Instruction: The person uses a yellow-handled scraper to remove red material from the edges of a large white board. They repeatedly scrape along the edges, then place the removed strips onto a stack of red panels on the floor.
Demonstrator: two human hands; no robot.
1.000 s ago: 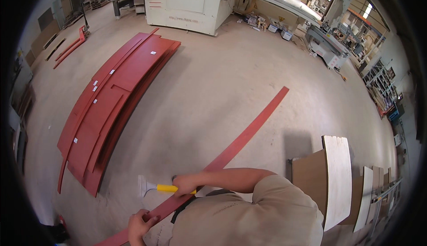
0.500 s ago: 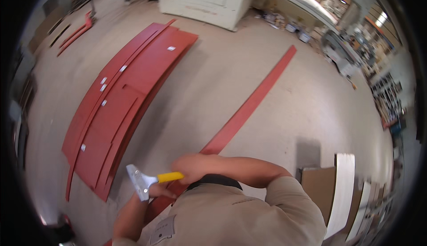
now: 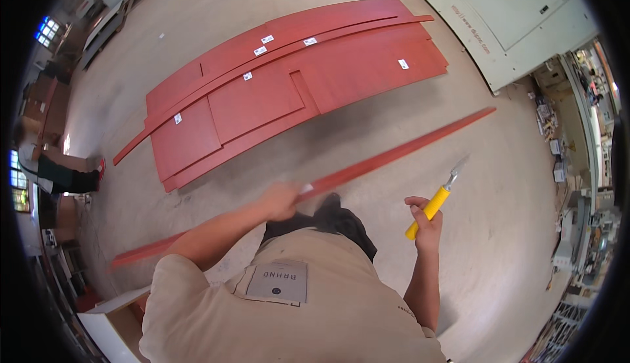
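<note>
My right hand (image 3: 428, 222) is closed round the yellow handle of a scraper (image 3: 438, 200), held off to the right with its metal head pointing up and away. My left hand (image 3: 281, 201) is at a long, narrow red board (image 3: 374, 165) that runs slantwise in front of my body. That hand is blurred, so its fingers cannot be made out. A small white label (image 3: 306, 189) shows on the board just beside its fingertips. The hand and forearm hide part of the board, whose near-left end (image 3: 144, 251) comes out beyond my arm.
Wide red panels (image 3: 256, 117) with several white labels lie stacked beyond the board. A pale machine cabinet (image 3: 505, 28) stands at the far right, with a cluttered bench (image 3: 584, 100) beside it. Another person (image 3: 62, 172) is at the left edge. A white-edged box (image 3: 108, 330) stands low at left.
My view has turned, and the stack now lies straight ahead. My right hand has carried the scraper from over the board out to the right. My left hand has moved forward along the board.
</note>
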